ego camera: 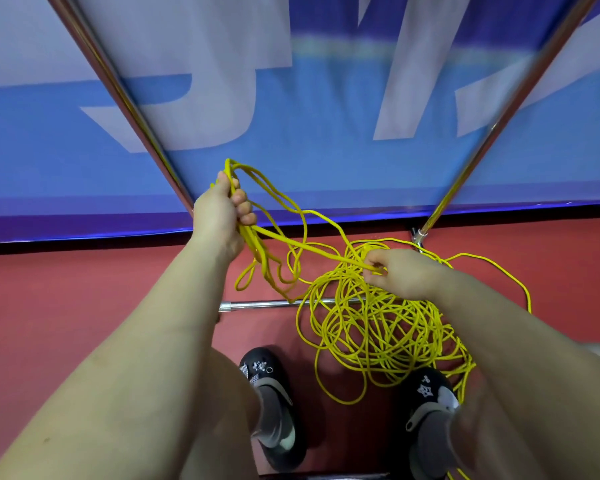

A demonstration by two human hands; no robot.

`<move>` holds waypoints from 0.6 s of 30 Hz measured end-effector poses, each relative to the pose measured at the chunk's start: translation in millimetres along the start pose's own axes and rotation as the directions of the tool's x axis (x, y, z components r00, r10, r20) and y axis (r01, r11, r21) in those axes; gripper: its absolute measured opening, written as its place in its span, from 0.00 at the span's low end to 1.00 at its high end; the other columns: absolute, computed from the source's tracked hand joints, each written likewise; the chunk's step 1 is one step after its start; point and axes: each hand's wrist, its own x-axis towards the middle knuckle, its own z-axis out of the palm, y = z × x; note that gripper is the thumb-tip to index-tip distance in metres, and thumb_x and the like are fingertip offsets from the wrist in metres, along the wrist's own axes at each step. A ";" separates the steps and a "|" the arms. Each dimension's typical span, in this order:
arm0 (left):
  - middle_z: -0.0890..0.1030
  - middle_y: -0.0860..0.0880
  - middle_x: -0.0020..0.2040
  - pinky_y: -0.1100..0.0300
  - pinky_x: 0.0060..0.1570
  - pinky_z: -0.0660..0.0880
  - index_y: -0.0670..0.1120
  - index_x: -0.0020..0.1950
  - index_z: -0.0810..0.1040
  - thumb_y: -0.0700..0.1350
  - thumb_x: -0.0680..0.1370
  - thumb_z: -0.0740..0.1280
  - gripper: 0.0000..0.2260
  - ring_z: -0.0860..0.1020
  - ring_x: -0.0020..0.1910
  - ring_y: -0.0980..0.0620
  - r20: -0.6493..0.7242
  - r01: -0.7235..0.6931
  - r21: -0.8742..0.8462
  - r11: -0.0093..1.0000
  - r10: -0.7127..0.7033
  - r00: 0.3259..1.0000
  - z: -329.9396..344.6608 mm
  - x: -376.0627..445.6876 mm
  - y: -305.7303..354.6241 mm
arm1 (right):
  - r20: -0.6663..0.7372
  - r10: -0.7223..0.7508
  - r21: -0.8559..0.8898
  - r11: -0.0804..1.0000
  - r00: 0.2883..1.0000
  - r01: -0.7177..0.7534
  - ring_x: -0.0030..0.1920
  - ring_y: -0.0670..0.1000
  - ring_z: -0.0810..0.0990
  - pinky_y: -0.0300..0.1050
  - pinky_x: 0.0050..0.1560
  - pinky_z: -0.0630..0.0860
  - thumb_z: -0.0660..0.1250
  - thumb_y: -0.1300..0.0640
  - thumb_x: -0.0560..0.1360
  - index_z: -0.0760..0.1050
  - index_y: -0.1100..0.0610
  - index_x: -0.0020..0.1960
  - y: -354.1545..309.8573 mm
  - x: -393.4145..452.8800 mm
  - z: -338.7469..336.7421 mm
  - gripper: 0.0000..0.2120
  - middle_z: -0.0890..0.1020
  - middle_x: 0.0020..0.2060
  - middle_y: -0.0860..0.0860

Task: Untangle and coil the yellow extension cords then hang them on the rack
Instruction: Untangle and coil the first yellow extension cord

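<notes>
Yellow cord [371,327] lies in a tangled heap on the red floor [84,299], across the rack's metal base bar [264,304]. Left hand [219,216], raised, has its fingers curled round several gathered loops. Right hand [400,273] pinches a strand between thumb and fingertips just above the heap, near two black shoes [274,407].
</notes>
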 end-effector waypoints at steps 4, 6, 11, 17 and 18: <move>0.60 0.55 0.20 0.69 0.17 0.54 0.47 0.37 0.66 0.50 0.84 0.52 0.17 0.57 0.17 0.59 0.051 0.072 -0.204 0.976 -0.063 0.997 -4.9 2.6 6.9 | 0.001 0.050 -0.033 0.998 0.999 -0.050 0.68 0.54 0.68 0.44 0.64 0.66 0.62 0.48 0.77 0.61 0.54 0.73 -3.5 -2.3 13.1 0.27 0.69 0.69 0.53; 0.60 0.54 0.20 0.69 0.17 0.55 0.47 0.36 0.66 0.50 0.83 0.52 0.17 0.57 0.17 0.59 0.069 0.100 -0.275 0.956 -0.084 0.994 -3.0 3.3 6.9 | 0.013 0.052 0.043 0.998 0.999 -0.052 0.69 0.54 0.67 0.43 0.65 0.65 0.63 0.46 0.77 0.57 0.55 0.75 -15.5 -3.6 16.8 0.31 0.67 0.71 0.54; 0.61 0.55 0.20 0.68 0.17 0.56 0.48 0.35 0.65 0.52 0.83 0.52 0.17 0.58 0.16 0.59 0.084 0.131 -0.333 0.934 -0.109 0.990 13.4 3.1 -1.3 | -0.127 -0.090 0.489 0.861 0.988 0.141 0.50 0.46 0.79 0.35 0.49 0.73 0.68 0.50 0.74 0.76 0.55 0.58 -61.3 -7.2 16.8 0.15 0.80 0.49 0.49; 0.62 0.54 0.20 0.68 0.17 0.58 0.48 0.36 0.65 0.51 0.84 0.52 0.17 0.59 0.16 0.59 0.065 0.111 -0.350 0.930 -0.094 0.993 26.1 2.0 -9.8 | -0.291 -0.084 0.566 0.787 0.953 0.243 0.29 0.37 0.72 0.30 0.34 0.66 0.71 0.51 0.71 0.76 0.50 0.48 -89.0 0.4 25.8 0.08 0.73 0.35 0.43; 0.62 0.54 0.20 0.68 0.16 0.58 0.48 0.35 0.65 0.51 0.84 0.52 0.18 0.59 0.16 0.59 0.066 0.116 -0.352 0.929 -0.099 0.993 25.9 2.4 -10.4 | -0.298 -0.081 0.573 0.782 0.951 0.246 0.27 0.37 0.70 0.30 0.31 0.63 0.72 0.51 0.71 0.75 0.48 0.44 -91.0 1.6 27.0 0.06 0.72 0.33 0.43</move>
